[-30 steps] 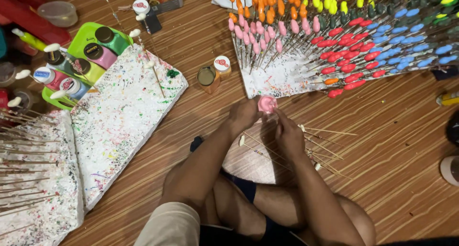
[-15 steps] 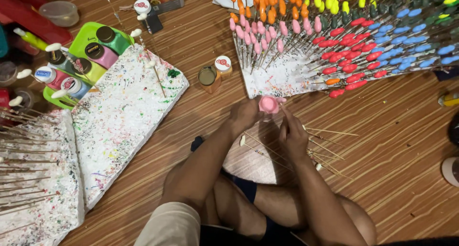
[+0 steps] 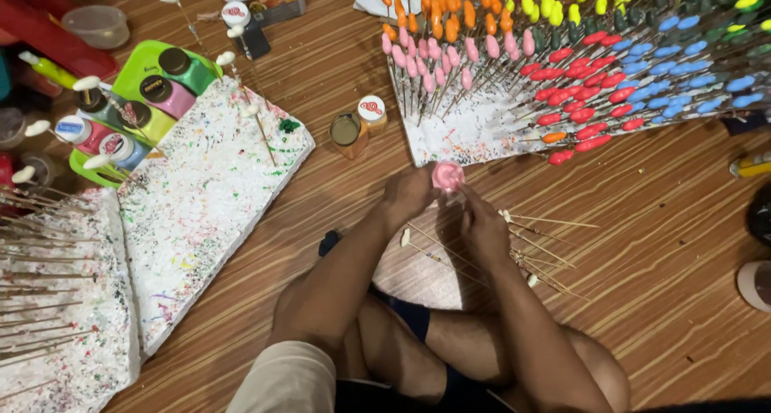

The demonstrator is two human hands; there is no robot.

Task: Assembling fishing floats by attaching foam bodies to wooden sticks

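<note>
Head view, looking down at crossed legs on a wood-plank floor [image 3: 666, 244]. Far left: a paint-spattered white foam board [image 3: 72, 357] with bare sticks lying across it. Beside it, a second spattered foam board [image 3: 201, 212], tilted, a green blob near its upper right corner and a few white-tipped sticks stuck along its top edge. Above these boards, a green tray [image 3: 128, 64] holding paint bottles with dark and white caps.

Centre: two small paint jars [image 3: 357, 124] stand touching each other on the floor, one open, one with a white lid. Just below and to their right, the left hand [image 3: 409, 192] is curled, fingers closed against the left side of a small pink paint pot [image 3: 447, 176]. The right hand [image 3: 482, 224] meets the pot from below and right, fingers closed; it probably pinches a thin stick at the pot, but the stick itself is too fine to make out there. The pot sits between both hands, above the knees, just off the lower edge of the big white foam block [image 3: 466, 136].

Below the hands: loose skewers [image 3: 530, 252] scattered over a pale mat [image 3: 418, 272].

Upper right: the block bristles with sticks topped by painted beads [image 3: 578, 68]: orange, pink, red, yellow, blue, dark green.
</note>
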